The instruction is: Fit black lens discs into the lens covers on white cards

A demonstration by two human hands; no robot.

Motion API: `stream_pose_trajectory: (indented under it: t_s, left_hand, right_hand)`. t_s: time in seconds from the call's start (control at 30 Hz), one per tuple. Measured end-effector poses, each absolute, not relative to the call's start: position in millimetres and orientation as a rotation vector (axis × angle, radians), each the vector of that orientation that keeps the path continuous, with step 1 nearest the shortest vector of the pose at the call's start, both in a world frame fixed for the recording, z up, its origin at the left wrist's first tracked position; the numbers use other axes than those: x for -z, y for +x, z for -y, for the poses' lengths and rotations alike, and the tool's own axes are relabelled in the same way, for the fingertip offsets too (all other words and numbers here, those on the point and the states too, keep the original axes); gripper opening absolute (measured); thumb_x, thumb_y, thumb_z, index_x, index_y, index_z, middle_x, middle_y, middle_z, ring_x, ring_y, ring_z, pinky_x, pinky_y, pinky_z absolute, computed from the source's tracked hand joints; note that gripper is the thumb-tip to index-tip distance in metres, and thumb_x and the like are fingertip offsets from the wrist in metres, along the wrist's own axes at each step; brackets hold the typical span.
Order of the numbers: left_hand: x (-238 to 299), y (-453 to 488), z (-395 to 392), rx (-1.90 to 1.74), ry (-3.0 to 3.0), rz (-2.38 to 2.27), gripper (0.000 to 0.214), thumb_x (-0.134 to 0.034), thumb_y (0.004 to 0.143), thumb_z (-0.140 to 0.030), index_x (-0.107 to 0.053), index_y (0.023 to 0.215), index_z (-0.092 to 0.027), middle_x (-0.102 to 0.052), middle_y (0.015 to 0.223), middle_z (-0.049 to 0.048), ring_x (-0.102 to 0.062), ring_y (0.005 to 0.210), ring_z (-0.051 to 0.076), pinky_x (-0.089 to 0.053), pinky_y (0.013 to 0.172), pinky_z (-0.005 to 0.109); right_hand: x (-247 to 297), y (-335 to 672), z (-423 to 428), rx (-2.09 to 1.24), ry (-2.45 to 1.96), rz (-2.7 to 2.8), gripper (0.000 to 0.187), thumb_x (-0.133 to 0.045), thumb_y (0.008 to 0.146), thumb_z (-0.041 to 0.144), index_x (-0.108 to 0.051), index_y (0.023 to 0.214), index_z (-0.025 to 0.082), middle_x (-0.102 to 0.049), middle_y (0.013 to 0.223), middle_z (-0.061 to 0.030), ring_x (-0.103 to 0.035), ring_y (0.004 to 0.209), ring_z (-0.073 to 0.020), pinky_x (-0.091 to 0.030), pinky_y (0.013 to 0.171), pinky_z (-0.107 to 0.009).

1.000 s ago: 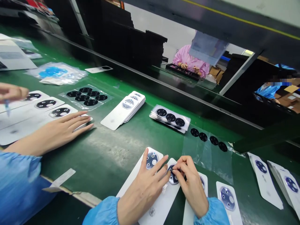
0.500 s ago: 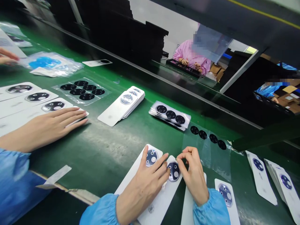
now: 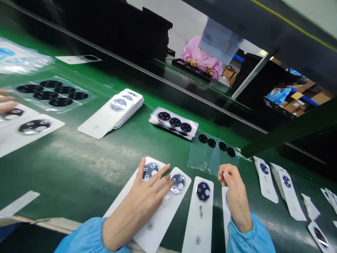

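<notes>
The green tabletop (image 3: 86, 168) bears white panels (image 3: 164, 219) beneath the left fingers (image 3: 159, 175).

The left hand (image 3: 139, 198) is palm down, angled toward the far right, its fingers spread: the leftmost stands apart, pointing far, while the other three lean right. Its thumb is hidden. The right hand (image 3: 235, 191), well apart to the right, points far with fingers curled and the fingertips gathered at its left side. Gathered blue sleeves (image 3: 85, 235) end at both wrists (image 3: 244, 225), leaving the hands bare.
</notes>
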State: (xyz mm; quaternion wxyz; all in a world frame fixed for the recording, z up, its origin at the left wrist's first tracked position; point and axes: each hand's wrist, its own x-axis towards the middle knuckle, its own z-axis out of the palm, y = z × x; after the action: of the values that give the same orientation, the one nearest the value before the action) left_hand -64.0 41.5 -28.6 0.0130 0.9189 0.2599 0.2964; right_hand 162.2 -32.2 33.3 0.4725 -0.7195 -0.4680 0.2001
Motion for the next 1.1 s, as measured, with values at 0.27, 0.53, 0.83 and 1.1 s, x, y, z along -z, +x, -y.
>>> stream_pose_trajectory:
  t_s: [0.27, 0.53, 0.83, 1.1]
  left_hand:
    - [19, -57, -25, -0.902, 2.802, -1.022, 0.028, -0.037, 0.093, -0.029, -0.061, 0.106, -0.021, -0.071, 0.105, 0.0029, -0.054, 0.116, 0.034, -0.006, 0.108, 0.066]
    - [6, -41, -6, -0.89, 2.646, -1.289, 0.031, -0.034, 0.096, -0.03, -0.063, 0.102, -0.021, -0.068, 0.112, 0.0057, -0.049, 0.122, 0.034, -0.008, 0.109, 0.067]
    - [26, 3, 35, -1.025, 2.774, -0.811, 0.02, -0.045, 0.091, -0.011, -0.065, 0.09, -0.017, -0.071, 0.097, -0.0002, -0.052, 0.121, 0.022, -0.006, 0.113, 0.062]
    - [34, 9, 33, -0.908, 2.873, -0.909, 0.018, -0.048, 0.091, -0.018, -0.063, 0.101, -0.02, -0.068, 0.111, 0.0006, -0.044, 0.128, 0.026, -0.005, 0.11, 0.069]
  right_hand:
    - [-21, 188, 89, -0.483, -1.848, 0.992, 0.033, -0.04, 0.093, 0.043, -0.042, 0.068, 0.021, -0.039, 0.062, 0.0044, -0.037, 0.055, -0.0115, -0.032, 0.052, -0.025]
    - [6, 209, 93, -0.523, -1.655, 1.189, 0.006, -0.061, 0.083, 0.027, -0.06, 0.085, 0.021, -0.056, 0.09, -0.0053, -0.056, 0.087, -0.0184, -0.047, 0.069, -0.027]
    - [18, 207, 99, -0.635, -1.691, 1.094, 0.015, -0.056, 0.086, 0.031, -0.055, 0.076, 0.021, -0.048, 0.072, 0.001, -0.047, 0.059, -0.0115, -0.041, 0.053, -0.023]
    - [23, 205, 101, -0.668, -1.671, 1.047, 0.013, -0.063, 0.08, 0.028, -0.051, 0.079, 0.022, -0.05, 0.077, 0.0003, -0.052, 0.072, -0.0144, -0.045, 0.061, -0.024]
